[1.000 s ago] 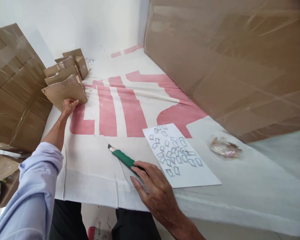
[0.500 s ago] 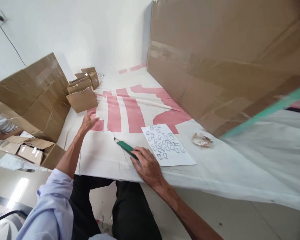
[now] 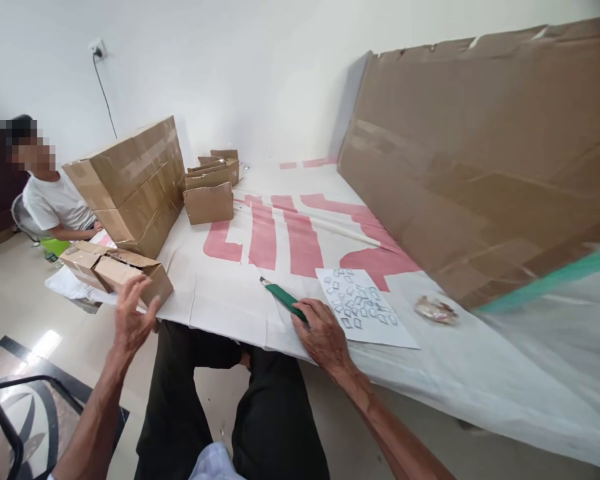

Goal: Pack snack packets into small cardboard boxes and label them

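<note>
My right hand [image 3: 324,339] rests on the table's near part, its fingers closed round a green utility knife [image 3: 283,298]. The knife's metal tip points away to the upper left. Just right of that hand lies a white sheet of paper [image 3: 380,327] covered with small drawn box shapes. My left hand [image 3: 134,319] is raised at the table's near left edge, fingers spread and nothing in it. It is close in front of a small cardboard box [image 3: 157,288] with its top flaps partly open; whether it touches the box I cannot tell.
Tall cardboard panels stand at the left [image 3: 140,180] and right [image 3: 480,160] of the cloth-covered table [image 3: 220,300]. Small cut cardboard boxes [image 3: 209,203] sit at the back. A crumpled clear packet [image 3: 436,311] lies right of the paper. Another person [image 3: 60,203] sits beyond the left panel.
My left hand has moved from over the table's red print to the small box at the left edge. The view has swung left; my right hand keeps the knife.
</note>
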Available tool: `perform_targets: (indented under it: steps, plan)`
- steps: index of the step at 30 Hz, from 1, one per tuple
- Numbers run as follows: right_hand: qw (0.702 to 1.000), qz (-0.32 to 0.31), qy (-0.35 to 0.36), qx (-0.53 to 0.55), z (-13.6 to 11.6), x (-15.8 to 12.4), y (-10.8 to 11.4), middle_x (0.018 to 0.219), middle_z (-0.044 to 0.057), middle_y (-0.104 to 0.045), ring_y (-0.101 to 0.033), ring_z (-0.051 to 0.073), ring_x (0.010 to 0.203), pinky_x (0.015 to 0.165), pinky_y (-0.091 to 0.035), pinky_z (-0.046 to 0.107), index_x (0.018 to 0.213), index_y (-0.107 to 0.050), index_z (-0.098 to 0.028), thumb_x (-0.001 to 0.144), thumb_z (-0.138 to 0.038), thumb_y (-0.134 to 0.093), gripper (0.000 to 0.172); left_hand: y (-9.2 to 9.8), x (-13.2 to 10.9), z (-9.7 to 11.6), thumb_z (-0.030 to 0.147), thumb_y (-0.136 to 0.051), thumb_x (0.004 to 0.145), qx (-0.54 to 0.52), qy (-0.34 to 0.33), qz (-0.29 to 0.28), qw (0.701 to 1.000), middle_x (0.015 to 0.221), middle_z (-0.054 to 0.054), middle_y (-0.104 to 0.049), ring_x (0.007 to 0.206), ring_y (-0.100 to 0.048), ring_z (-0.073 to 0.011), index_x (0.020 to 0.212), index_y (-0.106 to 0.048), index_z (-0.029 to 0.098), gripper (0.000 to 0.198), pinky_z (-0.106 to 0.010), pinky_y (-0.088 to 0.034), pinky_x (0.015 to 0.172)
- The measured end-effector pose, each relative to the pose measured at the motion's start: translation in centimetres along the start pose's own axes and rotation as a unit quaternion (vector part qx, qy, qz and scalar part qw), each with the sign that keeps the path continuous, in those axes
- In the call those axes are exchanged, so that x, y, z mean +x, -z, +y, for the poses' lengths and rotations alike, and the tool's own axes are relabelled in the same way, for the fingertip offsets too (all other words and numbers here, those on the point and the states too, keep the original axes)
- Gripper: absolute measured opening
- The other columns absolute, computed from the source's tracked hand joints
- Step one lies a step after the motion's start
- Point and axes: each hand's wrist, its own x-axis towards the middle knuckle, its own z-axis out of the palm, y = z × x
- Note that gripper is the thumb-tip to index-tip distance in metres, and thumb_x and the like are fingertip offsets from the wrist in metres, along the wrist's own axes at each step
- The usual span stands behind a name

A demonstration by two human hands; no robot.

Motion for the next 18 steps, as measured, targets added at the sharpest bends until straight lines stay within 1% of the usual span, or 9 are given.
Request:
perform_targets:
  steps: [2, 4, 5, 7, 9, 12, 15, 18]
  plan:
    - [1.0, -0.003, 0.001, -0.003, 0.2, -0.2, 0.0, 0.11, 0.013, -0.071, -0.066, 0.031, 0.102, 0.092, -0.058, 0.047, 0.109, -0.072, -0.022, 0.099, -0.027, -0.054, 0.021, 2.5, 0.7, -2.4, 0.042, -0.069, 0.094, 0.049, 0.023, 0.042, 0.998, 0.141, -0.013, -0.066, 0.137, -0.061, -0.0349, 0.125, -0.07, 0.028, 0.034, -0.057, -0.049, 0.121]
    - [1.0, -0.007, 0.003, -0.008, 0.4, -0.4, 0.0, 0.11, 0.014, -0.071, -0.066, 0.031, 0.102, 0.093, -0.058, 0.047, 0.109, -0.072, -0.022, 0.098, -0.027, -0.054, 0.021, 4.2, 2.1, -5.2, 0.046, -0.07, 0.091, 0.08, 0.056, 0.059, 0.994, 0.144, -0.016, -0.063, 0.14, -0.058, -0.0369, 0.126, -0.07, 0.025, 0.041, -0.058, -0.047, 0.122]
    - [1.0, -0.009, 0.004, -0.012, 0.5, -0.4, -0.1, 0.111, 0.014, -0.072, -0.066, 0.031, 0.103, 0.093, -0.058, 0.047, 0.109, -0.072, -0.022, 0.099, -0.027, -0.054, 0.021, 4.8, 3.0, -6.6, 0.049, -0.071, 0.09, 0.085, 0.082, 0.056, 0.991, 0.145, -0.018, -0.061, 0.141, -0.057, -0.038, 0.125, -0.07, 0.022, 0.044, -0.058, -0.048, 0.121]
    - [1.0, -0.011, 0.011, -0.02, 0.6, -0.5, -0.1, 0.11, 0.014, -0.072, -0.067, 0.031, 0.102, 0.094, -0.058, 0.047, 0.109, -0.071, -0.022, 0.099, -0.027, -0.054, 0.021, 5.1, 4.6, -9.1, 0.052, -0.069, 0.089, 0.089, 0.144, 0.034, 0.985, 0.149, -0.02, -0.058, 0.143, -0.055, -0.0389, 0.127, -0.069, 0.019, 0.05, -0.056, -0.048, 0.12]
    - [0.999, -0.01, 0.019, -0.028, 0.7, -0.5, -0.1, 0.11, 0.013, -0.072, -0.067, 0.031, 0.102, 0.093, -0.058, 0.047, 0.109, -0.071, -0.022, 0.099, -0.026, -0.053, 0.02, 4.7, 5.7, -10.9, 0.053, -0.069, 0.087, 0.086, 0.182, 0.013, 0.979, 0.147, -0.02, -0.059, 0.142, -0.056, -0.0391, 0.124, -0.071, 0.018, 0.05, -0.055, -0.047, 0.121]
    - [0.999, -0.004, 0.026, -0.034, 0.6, -0.5, -0.1, 0.109, 0.014, -0.072, -0.068, 0.031, 0.102, 0.093, -0.058, 0.046, 0.109, -0.07, -0.022, 0.099, -0.026, -0.053, 0.019, 3.2, 6.4, -12.2, 0.051, -0.073, 0.082, 0.075, 0.194, -0.009, 0.978, 0.14, -0.019, -0.061, 0.138, -0.059, -0.0391, 0.116, -0.073, 0.018, 0.048, -0.054, -0.046, 0.122]
    - [0.999, 0.001, 0.03, -0.04, 0.5, -0.5, 0.0, 0.109, 0.013, -0.072, -0.068, 0.031, 0.101, 0.092, -0.059, 0.046, 0.109, -0.07, -0.022, 0.1, -0.025, -0.053, 0.019, 1.8, 6.2, -12.6, 0.051, -0.074, 0.081, 0.068, 0.194, -0.01, 0.979, 0.143, -0.019, -0.058, 0.141, -0.056, -0.0398, 0.114, -0.074, 0.017, 0.047, -0.054, -0.044, 0.124]
    - [0.999, -0.005, 0.022, -0.04, 0.5, -0.6, 0.1, 0.109, 0.013, -0.073, -0.068, 0.031, 0.1, 0.093, -0.059, 0.047, 0.109, -0.071, -0.023, 0.099, -0.025, -0.054, 0.02, 1.0, 5.6, -12.2, 0.053, -0.075, 0.082, 0.067, 0.185, -0.003, 0.98, 0.141, -0.017, -0.056, 0.143, -0.053, -0.0386, 0.117, -0.074, 0.019, 0.048, -0.053, -0.043, 0.125]
